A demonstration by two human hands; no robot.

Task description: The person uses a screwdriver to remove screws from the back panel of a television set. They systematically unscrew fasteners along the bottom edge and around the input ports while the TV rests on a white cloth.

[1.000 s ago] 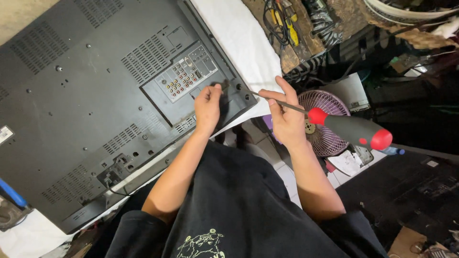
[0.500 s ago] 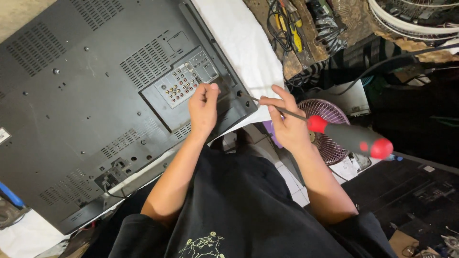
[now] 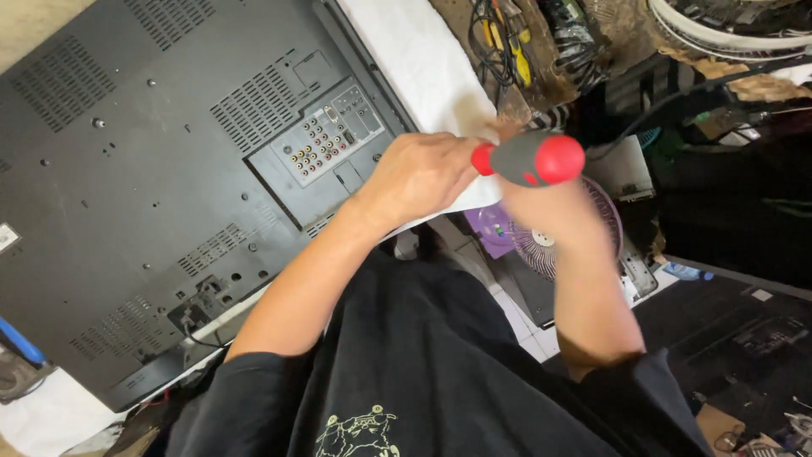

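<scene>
Left hand [image 3: 420, 176]: curled over TV [image 3: 152, 195] lower right edge, fingers bent down, meets screwdriver [image 3: 531, 159] at its red collar; grasping or just bracing, cannot tell, fingertips hidden.
TV: big dark set lying face down on white cloth [image 3: 419, 51], back panel up, vents and screw holes showing, fills left half of view.
Port panel [image 3: 326, 140]: grey plate with rows of coloured jacks, just left of left hand.
Blue handle [image 3: 19, 341]: at far left edge below TV, well apart from hands.
Cord [image 3: 199, 326]: black, leaves TV near bottom edge.
Screwdriver: grey grip, red butt cap, butt points at camera; shaft and tip hidden behind hands, held just off TV corner.
Right hand [image 3: 550, 211]: blurred, under and behind screwdriver grip; likely clenched on it, cannot tell for sure.
Fan [image 3: 562, 241]: small purple one on floor below right hand.
Clutter [image 3: 507, 42]: cables and tools on bench top right, apart from hands.
Risk 1: tip unseen, may sit off screw head; it could slip and gouge plastic back or strip screw.
Risk 2: left fingers close to tip line; a slip would jab them.
Risk 3: TV corner overhangs edge near hands; hard push could shift set on cloth.
Risk 4: freed screw could drop to cluttered floor by fan.
</scene>
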